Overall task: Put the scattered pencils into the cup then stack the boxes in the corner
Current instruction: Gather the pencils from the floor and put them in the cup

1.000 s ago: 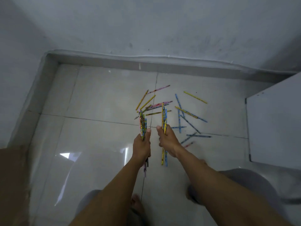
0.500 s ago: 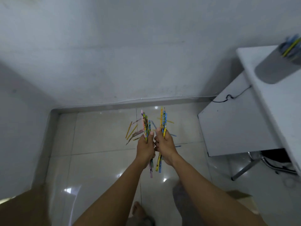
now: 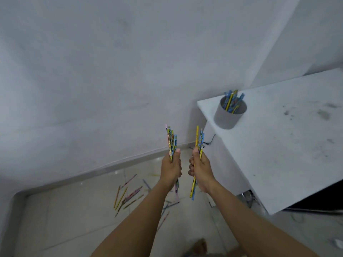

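My left hand [image 3: 171, 167] is shut on a bundle of several colourful pencils [image 3: 171, 141], held upright. Close beside it, my right hand [image 3: 200, 169] grips a second bundle of yellow and blue pencils [image 3: 199, 139], also upright. A grey cup [image 3: 227, 116] stands on the near corner of a white table [image 3: 282, 145], up and to the right of my hands, with several pencils standing in it. More pencils [image 3: 130, 196] lie scattered on the tiled floor below my hands. No boxes are in view.
A grey wall [image 3: 111, 80] runs behind, meeting the floor [image 3: 65, 219] at a skirting. A black cable [image 3: 210, 140] hangs by the table's side. Metal legs show under the table at the right.
Both hands have risen from the floor with their pencil bundles. My view has swung up and right, bringing the table top and the cup closer to my hands.
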